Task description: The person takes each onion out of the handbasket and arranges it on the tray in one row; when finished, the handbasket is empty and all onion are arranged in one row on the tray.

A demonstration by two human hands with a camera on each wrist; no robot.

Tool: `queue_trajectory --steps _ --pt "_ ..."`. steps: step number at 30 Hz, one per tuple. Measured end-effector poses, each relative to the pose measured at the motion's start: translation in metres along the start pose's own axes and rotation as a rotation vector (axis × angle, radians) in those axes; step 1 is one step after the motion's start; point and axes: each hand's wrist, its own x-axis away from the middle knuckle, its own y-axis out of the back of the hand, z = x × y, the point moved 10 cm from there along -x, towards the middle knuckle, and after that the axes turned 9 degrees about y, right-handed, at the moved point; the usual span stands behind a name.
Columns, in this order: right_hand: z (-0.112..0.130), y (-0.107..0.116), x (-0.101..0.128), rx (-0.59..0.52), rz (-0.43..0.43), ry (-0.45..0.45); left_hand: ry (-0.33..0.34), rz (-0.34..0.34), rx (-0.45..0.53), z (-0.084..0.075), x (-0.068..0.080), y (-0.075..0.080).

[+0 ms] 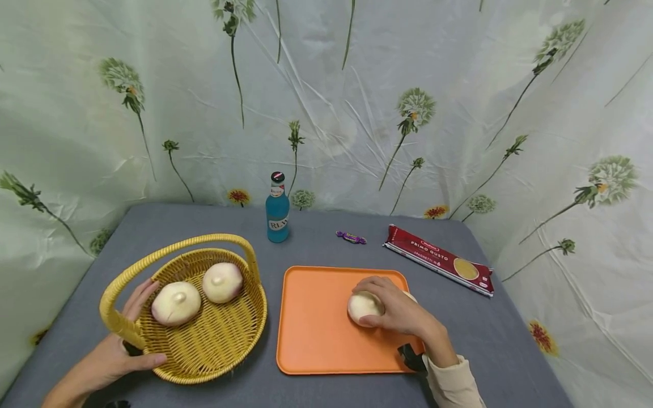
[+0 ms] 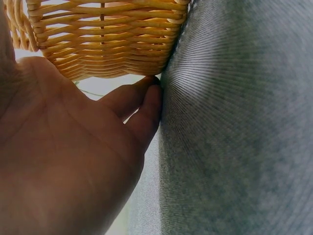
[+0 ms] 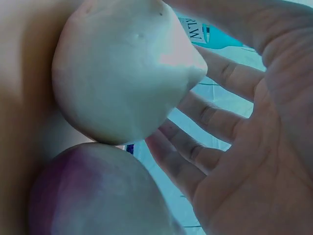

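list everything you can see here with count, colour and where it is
wicker basket: 1, yellow, left on the table, handle arched over it
buns in the basket: 2, pale with a pink tinge, side by side inside it
tray: 1, orange, centre of the table
buns on the tray: 2, pale, touching each other, one mostly hidden behind the hand in the head view
bottle: 1, blue with a dark cap, upright at the back
wrapped candy: 1, purple, behind the tray
spaghetti packet: 1, red, lying flat, back right
table: 1, grey cloth cover
backdrop: 1, pale fabric with a flower print
left hand: 1, on the basket's near side wall, thumb along the rim
right hand: 1, cream sleeve, cupped over a bun on the tray
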Motion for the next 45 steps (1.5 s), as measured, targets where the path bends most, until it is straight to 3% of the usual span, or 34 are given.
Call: queue_trajectory --steps 4,19,30,45 --pt "0.003 0.002 -0.001 0.011 -0.009 0.011 -0.022 -0.005 0.009 0.0 0.001 0.001" --pt "0.024 0.005 -0.01 -0.001 0.007 0.056 0.017 0.003 -0.008 0.005 -0.001 -0.001" --pt "0.054 0.006 -0.032 0.0 0.04 0.143 -0.016 -0.02 -0.023 -0.002 0.0 0.002" --pt "0.103 -0.01 -0.069 0.005 0.115 0.315 0.011 -0.004 -0.016 0.001 0.0 0.002"
